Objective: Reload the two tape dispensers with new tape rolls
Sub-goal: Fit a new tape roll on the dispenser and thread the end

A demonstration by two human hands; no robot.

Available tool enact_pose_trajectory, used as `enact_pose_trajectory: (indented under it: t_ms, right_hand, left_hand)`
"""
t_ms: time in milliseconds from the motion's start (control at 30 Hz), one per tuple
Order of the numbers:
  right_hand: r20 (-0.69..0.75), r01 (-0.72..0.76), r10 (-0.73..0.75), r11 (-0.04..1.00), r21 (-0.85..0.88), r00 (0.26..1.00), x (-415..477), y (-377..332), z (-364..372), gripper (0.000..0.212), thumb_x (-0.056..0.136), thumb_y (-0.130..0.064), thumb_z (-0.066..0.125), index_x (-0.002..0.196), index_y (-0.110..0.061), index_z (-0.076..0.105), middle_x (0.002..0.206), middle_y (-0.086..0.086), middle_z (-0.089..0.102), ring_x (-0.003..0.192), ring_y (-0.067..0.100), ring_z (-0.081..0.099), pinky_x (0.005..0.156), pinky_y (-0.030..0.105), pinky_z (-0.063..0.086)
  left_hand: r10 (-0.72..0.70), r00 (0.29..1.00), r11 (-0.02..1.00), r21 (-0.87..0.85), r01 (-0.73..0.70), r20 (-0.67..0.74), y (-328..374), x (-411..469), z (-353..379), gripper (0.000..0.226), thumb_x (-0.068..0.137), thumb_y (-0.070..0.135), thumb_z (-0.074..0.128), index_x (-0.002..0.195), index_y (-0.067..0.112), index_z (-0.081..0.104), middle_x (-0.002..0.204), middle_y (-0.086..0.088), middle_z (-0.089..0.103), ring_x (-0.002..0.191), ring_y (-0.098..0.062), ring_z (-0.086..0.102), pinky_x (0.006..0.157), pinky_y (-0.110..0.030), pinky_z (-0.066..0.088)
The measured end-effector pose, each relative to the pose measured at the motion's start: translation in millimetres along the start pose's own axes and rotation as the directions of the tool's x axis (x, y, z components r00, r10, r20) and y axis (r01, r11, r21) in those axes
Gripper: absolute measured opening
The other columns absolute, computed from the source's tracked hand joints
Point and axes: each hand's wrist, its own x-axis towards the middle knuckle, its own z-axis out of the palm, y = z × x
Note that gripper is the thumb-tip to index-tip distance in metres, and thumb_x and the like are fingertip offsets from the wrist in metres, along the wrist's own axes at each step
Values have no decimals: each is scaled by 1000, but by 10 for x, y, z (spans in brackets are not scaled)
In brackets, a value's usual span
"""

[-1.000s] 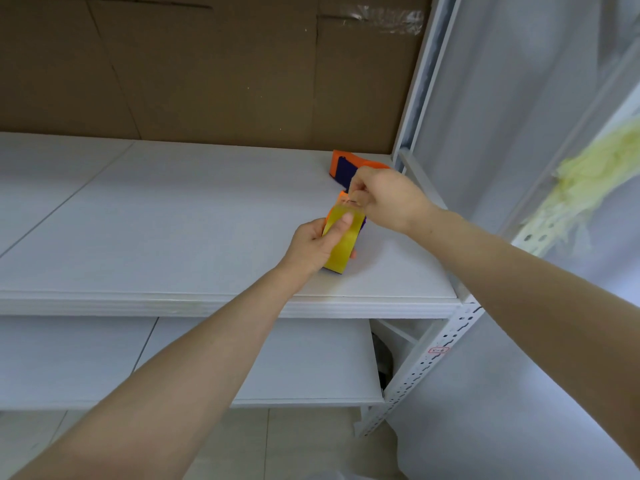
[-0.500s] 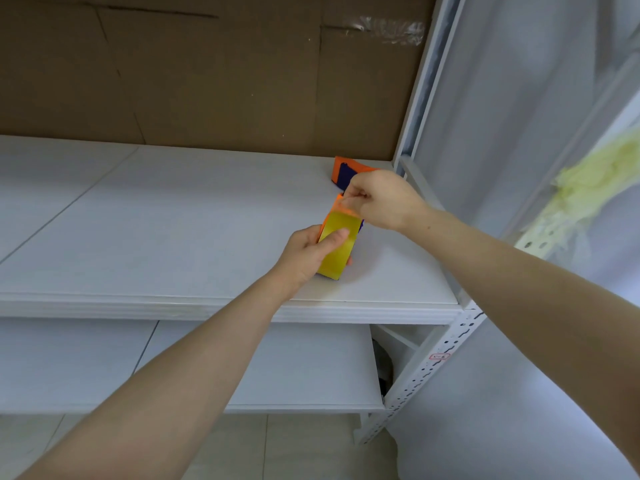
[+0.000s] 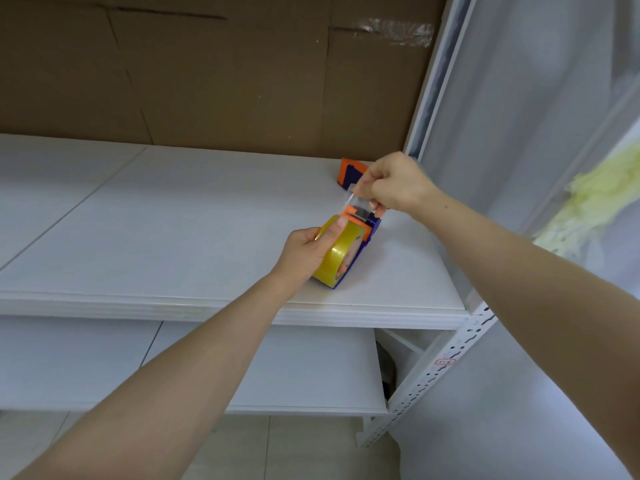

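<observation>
The white upper shelf [image 3: 173,220] bears a blue-and-orange tape dispenser [image 3: 364,241] toward its 3 o'clock end, with a yellow tape roll [image 3: 331,263] seated in it. The left hand [image 3: 304,251] grips roll and dispenser, thumb curled over the top. At 1 o'clock from it, the right hand [image 3: 394,183] pinches the clear tape end [image 3: 353,198] drawn up from the dispenser's front. A second dispenser [image 3: 350,173] lies at 12 o'clock, partly hidden behind that hand.
</observation>
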Motion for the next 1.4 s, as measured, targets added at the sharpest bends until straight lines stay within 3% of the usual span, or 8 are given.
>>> enact_pose_trajectory:
  t_ms: [167, 367, 533, 700, 900, 1033, 1233, 1400]
  right_hand:
    - [12, -66, 65, 998, 7, 998, 6, 60, -24, 9, 88, -11, 60, 81, -7, 66, 81, 9, 63, 59, 17, 61, 59, 25, 53]
    - [-66, 11, -14, 999, -53, 998, 10, 28, 17, 16, 86, -2, 53, 81, -8, 68, 64, -10, 55, 58, 5, 54, 58, 24, 49]
    - [-144, 20, -5, 994, 108, 990, 16, -42, -39, 19, 85, -4, 55, 71, -12, 64, 63, 3, 59, 54, 13, 56, 58, 29, 53]
    - [-58, -141, 156, 969, 203, 986, 94, 60, -140, 8, 83, -7, 64, 84, 1, 65, 65, 11, 58, 51, 15, 52, 56, 28, 53]
    - [29, -262, 267, 907, 331, 963, 141, 182, -96, 18, 74, -17, 76, 74, -3, 64, 56, 6, 56, 47, 11, 51, 53, 23, 54]
    - [8, -252, 262, 917, 309, 965, 151, 226, -71, 20, 74, -16, 78, 74, -4, 63, 59, 6, 54, 49, 11, 48, 38, 15, 47]
    - [-142, -101, 153, 943, 318, 978, 178, 158, -24, 25, 76, -17, 75, 59, -11, 57, 57, 6, 56, 50, 14, 51, 45, 22, 48]
    - [-180, -126, 198, 928, 349, 963, 177, 256, 1, 24, 74, -17, 77, 59, -11, 59, 57, 4, 55, 46, 12, 48, 45, 23, 45]
  left_hand:
    - [-24, 995, 998, -53, 29, 97, -73, -30, -42, 14, 81, 23, 61, 71, 14, 61, 49, 11, 64, 45, 4, 58, 47, -8, 43]
    - [3, 991, 997, -71, 7, 131, -17, -19, -65, 20, 92, 16, 52, 77, 10, 65, 54, 4, 69, 48, -4, 64, 47, -13, 47]
    - [23, 999, 999, -43, -21, 49, -21, -23, -71, 29, 92, 26, 55, 77, 4, 65, 52, 3, 68, 47, -3, 63, 46, -12, 47]
    - [4, 999, 1000, 5, -5, 31, -12, -49, -41, 36, 90, 33, 56, 68, 5, 64, 48, 1, 65, 43, -5, 61, 45, -12, 47]
    - [-37, 998, 998, -45, 40, 57, 12, -91, -39, 31, 93, 13, 50, 65, 7, 60, 42, 2, 62, 37, -3, 58, 38, -12, 43]
    - [-18, 997, 999, -47, 22, 79, -12, -73, -42, 31, 91, 25, 56, 69, 4, 66, 53, -7, 68, 44, -15, 63, 48, -20, 52]
    - [-22, 1000, 999, -31, 22, 9, 19, -73, -28, 36, 90, 35, 56, 66, 9, 65, 48, 0, 67, 43, -5, 62, 42, -13, 47]
    - [-16, 1000, 1000, 17, 17, -12, -7, -62, -16, 39, 88, 40, 56, 70, 8, 65, 50, 3, 67, 44, -2, 63, 44, -11, 47]
